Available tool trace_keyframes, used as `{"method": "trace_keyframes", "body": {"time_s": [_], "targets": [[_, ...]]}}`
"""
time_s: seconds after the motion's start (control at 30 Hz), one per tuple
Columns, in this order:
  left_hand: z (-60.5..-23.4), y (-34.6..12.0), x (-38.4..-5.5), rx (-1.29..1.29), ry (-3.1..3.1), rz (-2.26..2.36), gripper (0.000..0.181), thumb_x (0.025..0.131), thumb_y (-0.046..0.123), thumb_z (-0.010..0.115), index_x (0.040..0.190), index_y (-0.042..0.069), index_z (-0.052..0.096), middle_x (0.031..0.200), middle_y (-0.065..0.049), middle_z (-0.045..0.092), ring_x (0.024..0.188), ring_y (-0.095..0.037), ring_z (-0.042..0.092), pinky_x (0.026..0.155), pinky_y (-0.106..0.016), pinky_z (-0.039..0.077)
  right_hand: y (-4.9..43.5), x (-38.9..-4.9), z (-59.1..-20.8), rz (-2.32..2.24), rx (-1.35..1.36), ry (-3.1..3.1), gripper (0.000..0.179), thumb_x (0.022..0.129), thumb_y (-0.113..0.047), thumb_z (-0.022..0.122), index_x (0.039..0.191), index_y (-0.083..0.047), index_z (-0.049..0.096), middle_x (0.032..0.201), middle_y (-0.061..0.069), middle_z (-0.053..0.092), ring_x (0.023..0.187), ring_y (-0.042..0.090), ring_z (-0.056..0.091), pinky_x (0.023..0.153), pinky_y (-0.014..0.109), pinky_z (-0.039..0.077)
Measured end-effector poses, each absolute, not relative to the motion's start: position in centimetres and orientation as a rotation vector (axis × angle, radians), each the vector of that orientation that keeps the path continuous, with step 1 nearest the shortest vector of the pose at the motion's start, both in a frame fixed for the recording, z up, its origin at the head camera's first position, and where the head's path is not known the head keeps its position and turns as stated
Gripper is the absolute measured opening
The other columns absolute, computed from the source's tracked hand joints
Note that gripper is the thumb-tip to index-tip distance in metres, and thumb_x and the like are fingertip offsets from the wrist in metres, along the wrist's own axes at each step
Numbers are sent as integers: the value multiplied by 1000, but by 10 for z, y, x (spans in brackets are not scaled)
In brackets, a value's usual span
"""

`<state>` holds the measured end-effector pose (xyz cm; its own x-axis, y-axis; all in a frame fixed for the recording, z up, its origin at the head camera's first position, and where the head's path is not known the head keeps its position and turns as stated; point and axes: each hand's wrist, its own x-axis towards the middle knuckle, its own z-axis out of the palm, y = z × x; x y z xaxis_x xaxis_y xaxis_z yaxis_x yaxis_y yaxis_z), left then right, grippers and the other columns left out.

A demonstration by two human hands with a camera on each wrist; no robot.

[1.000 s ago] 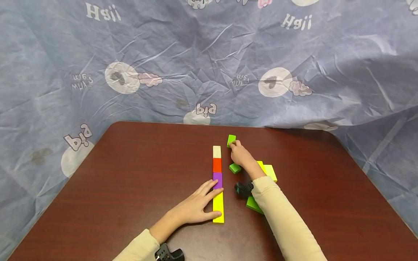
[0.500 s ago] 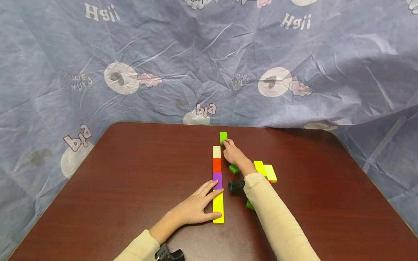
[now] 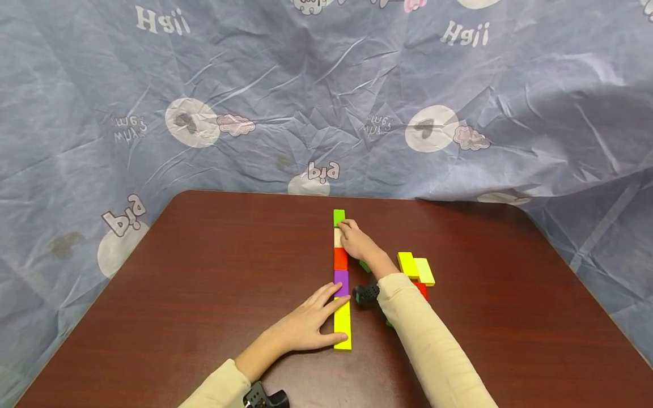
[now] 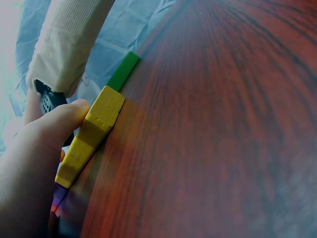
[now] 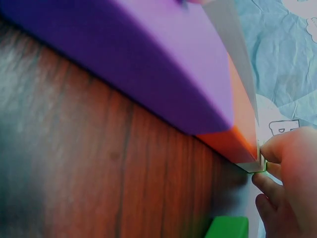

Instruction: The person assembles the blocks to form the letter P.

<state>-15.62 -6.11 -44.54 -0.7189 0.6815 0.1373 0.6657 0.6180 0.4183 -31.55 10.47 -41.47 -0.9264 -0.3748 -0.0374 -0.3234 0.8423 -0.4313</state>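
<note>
In the head view a straight row of blocks runs away from me: a yellow block nearest, then a purple block, a red block, a white block and a green block at the far end. My left hand lies with spread fingers across the yellow and purple blocks, thumb near the yellow block's near end. My right hand pinches the near part of the green block and partly covers the white one. In the right wrist view, its fingers bend at the row's far end.
Right of the row, a loose green block shows partly beneath my right wrist. Farther right lie a yellow block, a pale yellow block and a red block, partly behind the sleeve. A printed cloth hangs behind the table.
My right hand has brought the green block leftward from right of the row to the far end, in line behind the white block. The left hand has stayed in place.
</note>
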Motion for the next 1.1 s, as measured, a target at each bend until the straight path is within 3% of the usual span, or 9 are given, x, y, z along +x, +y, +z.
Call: {"method": "trace_keyframes", "body": {"time_s": [0.77,1.1], "targets": [[-445,-61,-153,1162,2781,678,68,86,56,47,142,22,30,152,-4,18,139,-22,21,110,-42,28,112,-307,-410,-654,-565,2860,44,96,-13,35,138,-1,35,144,15,27,131,29,34,109,42,29],[-446,-52,-141,1235,2821,643,69,87,59,42,142,19,31,151,-7,21,137,-27,25,109,-42,30,121,-294,-410,-626,-616,2879,44,95,-12,36,136,2,36,141,18,28,129,31,37,108,44,31]]}}
